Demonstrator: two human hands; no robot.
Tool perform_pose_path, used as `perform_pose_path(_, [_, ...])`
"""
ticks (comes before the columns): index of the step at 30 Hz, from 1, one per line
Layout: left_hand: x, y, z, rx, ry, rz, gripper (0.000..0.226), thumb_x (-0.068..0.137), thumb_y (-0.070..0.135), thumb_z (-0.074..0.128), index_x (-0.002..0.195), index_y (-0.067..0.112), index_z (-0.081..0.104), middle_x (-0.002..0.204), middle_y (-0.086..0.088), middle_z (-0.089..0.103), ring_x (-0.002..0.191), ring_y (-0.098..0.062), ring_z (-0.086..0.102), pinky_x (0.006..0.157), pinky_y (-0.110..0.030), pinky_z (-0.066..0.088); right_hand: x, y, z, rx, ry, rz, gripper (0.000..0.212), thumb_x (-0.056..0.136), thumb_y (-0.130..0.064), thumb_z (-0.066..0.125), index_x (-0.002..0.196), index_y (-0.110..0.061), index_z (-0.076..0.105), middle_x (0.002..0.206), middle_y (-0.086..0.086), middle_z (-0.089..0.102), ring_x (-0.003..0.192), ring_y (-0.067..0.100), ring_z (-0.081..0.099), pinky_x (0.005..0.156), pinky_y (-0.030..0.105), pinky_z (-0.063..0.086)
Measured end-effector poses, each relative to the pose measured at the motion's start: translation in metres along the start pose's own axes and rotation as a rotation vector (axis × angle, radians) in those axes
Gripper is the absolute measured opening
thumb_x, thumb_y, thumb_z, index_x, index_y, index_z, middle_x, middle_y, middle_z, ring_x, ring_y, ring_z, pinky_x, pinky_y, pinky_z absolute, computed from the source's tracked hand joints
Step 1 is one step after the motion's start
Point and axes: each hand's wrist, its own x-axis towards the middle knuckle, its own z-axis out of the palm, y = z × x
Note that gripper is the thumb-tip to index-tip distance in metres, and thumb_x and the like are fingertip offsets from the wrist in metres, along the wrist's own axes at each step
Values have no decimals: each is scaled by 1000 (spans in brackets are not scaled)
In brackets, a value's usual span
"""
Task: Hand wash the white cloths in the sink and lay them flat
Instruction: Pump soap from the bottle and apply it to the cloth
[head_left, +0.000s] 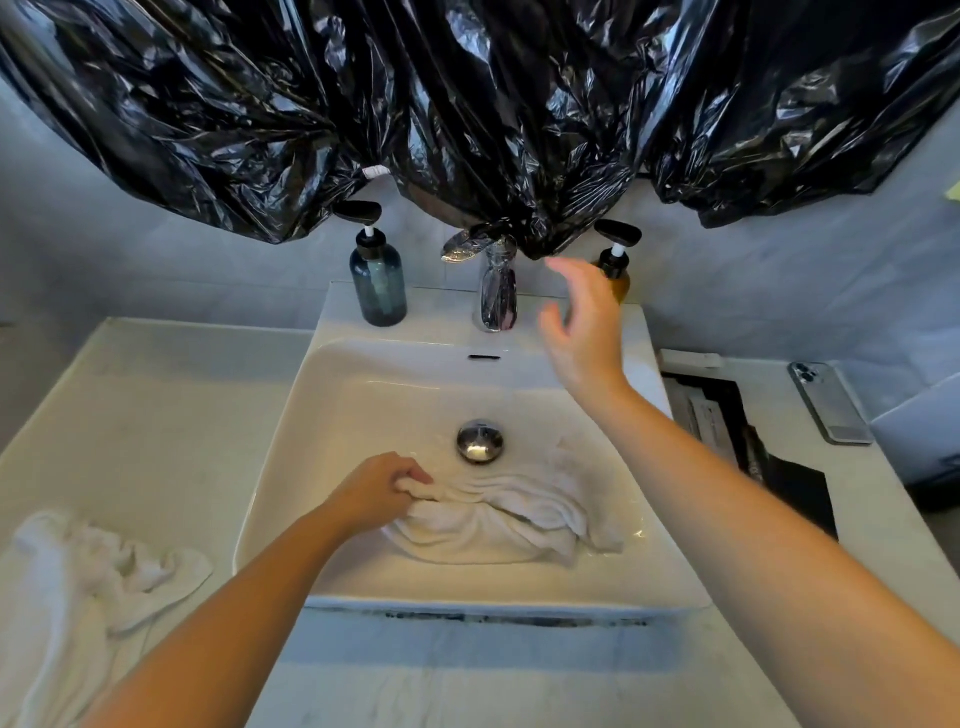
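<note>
A crumpled wet white cloth (509, 514) lies in the white sink (363, 384), just in front of the chrome drain plug (480, 441). My left hand (382, 486) pinches the cloth's left edge. Raised over the sink's back right corner, my right hand (582, 322) is in the air with loose fingers and holds nothing, close to the chrome tap (493, 291) and in front of the amber pump bottle (615, 265). A second white cloth (88, 587) sits bunched on the counter at the left.
A dark blue pump bottle (377, 280) stands left of the tap. Black plastic sheeting (467, 104) hangs across the wall above. A phone (830, 402) lies on the right counter beside a dark open gap (727, 415). The pale counter (156, 415) spreads left of the sink.
</note>
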Motion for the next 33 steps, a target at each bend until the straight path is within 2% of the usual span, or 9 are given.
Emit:
perform_pose_path(3, [1,1,4,-28,27,-7,38,84,-1,51,100,29,68,108,4,62,100,-13,56,85,-23,45,-20,52,-11,73,197,431,50,86,-6,67,134,-5,51,131,13,51,120,20,49,106,45,45])
perform_pose_path(8, [5,-1,8,-26,55,-21,45,79,-4,52,88,39,61,100,5,62,93,-12,54,76,-10,39,21,94,-8,326,10,697,99,85,-18,80,159,-19,15,160,6,30,148,21,28,121,44,28])
perform_pose_path(11, [4,-3,9,-39,61,-15,50,79,-5,51,85,45,57,101,8,62,93,-7,53,74,-10,37,38,106,0,351,-111,703,93,83,-17,81,157,-23,24,151,4,43,140,23,41,108,35,36])
perform_pose_path(15, [4,-2,8,-41,58,-17,53,79,-3,51,86,49,56,102,10,61,94,-6,53,73,-9,36,32,102,-7,306,-92,698,71,78,-20,86,138,-20,48,127,-2,56,121,20,54,98,33,44])
perform_pose_path(20, [-13,18,-8,93,-3,39,37,88,14,63,117,37,56,121,12,52,114,-10,48,97,-23,40,-29,64,-33,312,-111,678,68,75,-14,88,120,-22,38,106,-13,50,108,16,53,94,35,45])
perform_pose_path(25, [-35,98,-40,-49,415,457,24,93,21,66,116,26,65,111,17,59,100,7,54,89,-13,44,-98,29,-40,280,-340,635,70,75,-13,88,123,-31,40,115,-12,54,111,17,54,88,29,41])
perform_pose_path(27, [-37,127,-53,9,434,606,38,93,28,65,131,23,61,126,15,55,114,3,50,99,-8,34,-112,19,-36,286,-423,605,72,73,-14,89,123,-33,42,112,-17,56,106,12,57,82,21,43])
perform_pose_path(29, [-36,143,-61,183,398,737,48,94,33,63,140,21,54,137,9,55,126,-8,48,105,-20,34,-121,8,-32,277,-454,563,71,72,-18,91,123,-34,43,111,-22,56,101,3,58,76,10,43])
perform_pose_path(33, [-30,141,-67,374,398,800,39,94,35,57,127,17,66,117,-2,68,106,-22,62,84,-35,43,-127,-4,-28,155,-484,424,63,73,-25,89,117,-32,45,114,-11,57,100,10,57,79,18,46])
